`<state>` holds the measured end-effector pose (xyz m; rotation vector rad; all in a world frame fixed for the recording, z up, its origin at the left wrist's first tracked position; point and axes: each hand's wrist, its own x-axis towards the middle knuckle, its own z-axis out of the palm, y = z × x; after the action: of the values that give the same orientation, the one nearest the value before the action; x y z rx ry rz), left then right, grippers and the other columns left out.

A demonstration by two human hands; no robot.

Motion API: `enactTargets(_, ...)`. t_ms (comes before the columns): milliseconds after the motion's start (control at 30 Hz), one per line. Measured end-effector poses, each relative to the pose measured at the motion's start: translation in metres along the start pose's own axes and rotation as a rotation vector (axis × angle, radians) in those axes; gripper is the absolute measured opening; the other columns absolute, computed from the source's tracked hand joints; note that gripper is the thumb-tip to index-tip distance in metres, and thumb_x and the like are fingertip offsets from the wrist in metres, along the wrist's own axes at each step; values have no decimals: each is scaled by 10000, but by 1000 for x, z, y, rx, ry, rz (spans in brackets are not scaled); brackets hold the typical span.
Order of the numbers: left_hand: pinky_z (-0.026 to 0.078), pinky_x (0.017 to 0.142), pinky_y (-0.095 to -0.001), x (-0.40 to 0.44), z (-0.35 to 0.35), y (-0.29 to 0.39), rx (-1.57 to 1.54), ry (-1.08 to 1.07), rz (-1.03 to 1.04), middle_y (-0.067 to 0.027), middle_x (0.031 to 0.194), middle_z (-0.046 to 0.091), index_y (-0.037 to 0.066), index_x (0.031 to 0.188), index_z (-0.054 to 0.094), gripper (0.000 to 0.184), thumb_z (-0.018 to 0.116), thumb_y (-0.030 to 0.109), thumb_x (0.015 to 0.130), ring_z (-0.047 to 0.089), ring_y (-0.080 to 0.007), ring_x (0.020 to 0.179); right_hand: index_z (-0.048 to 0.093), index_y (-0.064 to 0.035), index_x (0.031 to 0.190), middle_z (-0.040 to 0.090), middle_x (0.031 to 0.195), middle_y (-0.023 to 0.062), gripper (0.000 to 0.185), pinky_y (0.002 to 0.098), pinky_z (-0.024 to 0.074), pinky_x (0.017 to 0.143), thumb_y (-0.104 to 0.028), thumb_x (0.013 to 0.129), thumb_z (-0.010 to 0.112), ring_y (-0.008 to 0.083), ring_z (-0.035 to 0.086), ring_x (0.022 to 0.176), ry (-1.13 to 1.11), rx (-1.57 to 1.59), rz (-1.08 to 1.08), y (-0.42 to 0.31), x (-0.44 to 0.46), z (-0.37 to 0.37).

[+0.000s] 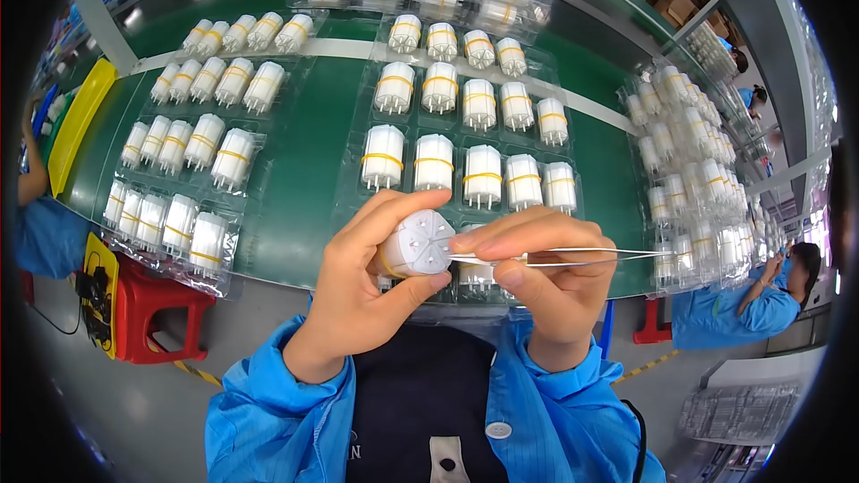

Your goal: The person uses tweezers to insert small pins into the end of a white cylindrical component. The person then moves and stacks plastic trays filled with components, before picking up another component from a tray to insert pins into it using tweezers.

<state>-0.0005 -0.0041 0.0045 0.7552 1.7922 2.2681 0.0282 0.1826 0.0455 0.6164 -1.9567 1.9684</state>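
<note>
At the near edge of a long green workbench [304,143], we hold a white plastic cylinder [419,241] in our left hand [362,273], the thumb on its near side and the fingers curled round its far side in a closed grip. A yellow band circles the piece, and its wedge-patterned end face, dotted with small prongs, is turned up toward us.

From the right, our right hand [555,273] pinches a pair of slim, pale tweezers [573,258] between thumb and fingers, the joined end pointing right. The tips reach the right edge of the end face; whether they touch it or are pressed together, we cannot tell. Bright blue sleeves [564,402] cover both our arms.

Just beyond our hands, rows of similar banded cylinders sit in a clear plastic tray [514,141], their prongs toward us, one partly hidden behind our right hand. More fill the clear trays on the left [234,246], while loaded trays rise in stacks on the right [689,282] and at the far side [416,7].

On the left, a red plastic stool [157,309] stands on the grey floor, below a yellow bin [76,125]. On the right, a co-worker in blue [734,313] sits well apart from us.
</note>
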Motion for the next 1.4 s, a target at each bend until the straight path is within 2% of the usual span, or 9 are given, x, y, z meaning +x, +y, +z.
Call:
enactTargets(633,485,830,-243,-6,1,1,-210,59,-170,-43,1083,594,-8,1268,558,469,746,8,839,580,-95,985,628,52,1059,678,1039,246,221,381,551,843,-73,882,668,294,680,957,244,82,-163,7,-15,5)
enactTargets(833,514,837,-263,-5,0,-1,-298,49,-164,-57,1073,612,-20,1318,516,533,754,31,843,591,-104,988,570,-30,1151,679,985,222,375,384,589,615,-118,836,754,353,709,800,146,-383,-714,-34,-20,-3)
enactTargets(933,554,848,-319,-4,1,0,-364,48,-185,-75,1076,617,-24,1340,501,560,750,38,843,601,-131,995,379,-165,1451,529,1134,112,628,317,521,595,-456,946,611,205,631,771,127,-696,-917,-69,-10,-12)
enactTargets(1000,566,847,-349,-3,0,-1,-379,40,-174,-85,1076,618,-24,1346,497,557,741,49,850,606,-146,996,313,-63,1430,508,1284,289,902,400,513,878,-741,864,490,319,594,1018,-468,-595,-36,-140,-3,-19)
enactTargets(1133,574,845,-384,-2,-2,-1,-431,35,-162,-103,1073,620,-26,1354,489,549,718,88,869,615,-171,994,317,-52,1429,488,1300,297,927,389,523,839,-764,853,463,320,598,979,-262,-866,326,-173,-19,4)
enactTargets(1200,574,844,-386,-2,-2,-2,-433,34,-165,-102,1069,620,-26,1357,488,548,712,97,873,615,-173,999,252,-99,1497,432,1373,273,924,395,531,829,-726,866,502,319,594,1010,-331,-480,249,-157,-16,-14)
enactTargets(1300,571,845,-379,-2,-2,-1,-452,43,-186,-98,1063,624,-21,1347,488,545,716,85,864,613,-172,1009,41,-291,1580,378,1480,113,1004,467,564,821,-669,843,607,336,539,1142,-410,-405,-831,-72,-4,-50)
enactTargets(1333,567,848,-370,-2,-1,-1,-472,52,-205,-96,1063,627,-17,1335,489,544,726,64,852,611,-170,1015,41,-291,1580,378,1480,113,1004,467,564,821,-669,843,607,336,539,1142,-407,-401,-832,-66,-12,-46)
enactTargets(1400,556,852,-349,-6,1,-3,-361,74,-170,-92,1079,604,-9,1295,496,533,741,26,823,608,-167,1013,447,-140,1369,522,1115,93,585,312,499,609,-485,931,622,197,613,779,160,-592,-860,-61,-30,-27)
